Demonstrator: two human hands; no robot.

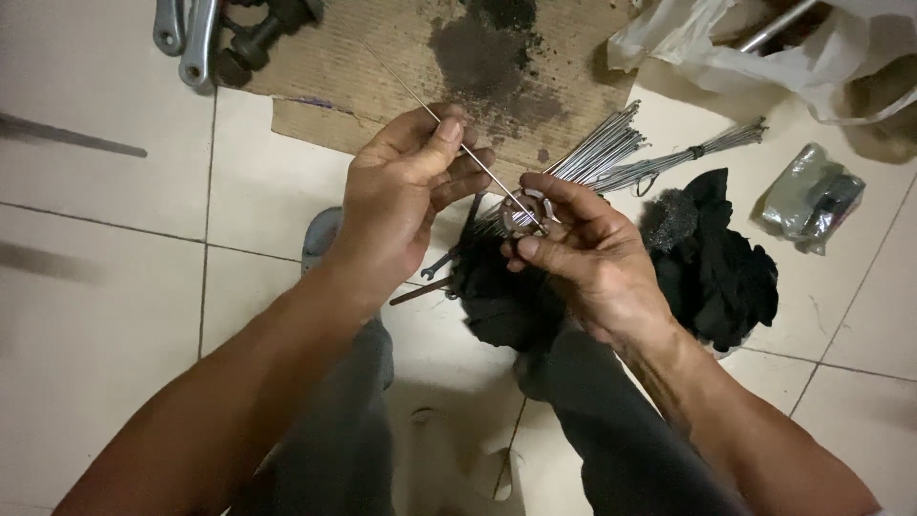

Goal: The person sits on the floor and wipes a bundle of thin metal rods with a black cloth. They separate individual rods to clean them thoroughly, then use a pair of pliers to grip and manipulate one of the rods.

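My left hand (pixel 406 191) pinches a thin metal spoke (pixel 406 91) between thumb and fingers; the spoke slants up to the left over the cardboard. Its lower end runs into a small round metal hub flange (pixel 522 212) that my right hand (pixel 583 253) grips with thumb and fingertips. The two hands are close together above my knees. Part of the hub is hidden by my right fingers.
Bundles of spokes (pixel 611 153) lie on the tiled floor beside stained cardboard (pixel 401 57). A black rag (pixel 716 258), a wrench (pixel 439 263), crank arms (pixel 196 38), a small dark packet (pixel 812 196) and a white plastic bag (pixel 764 43) lie around.
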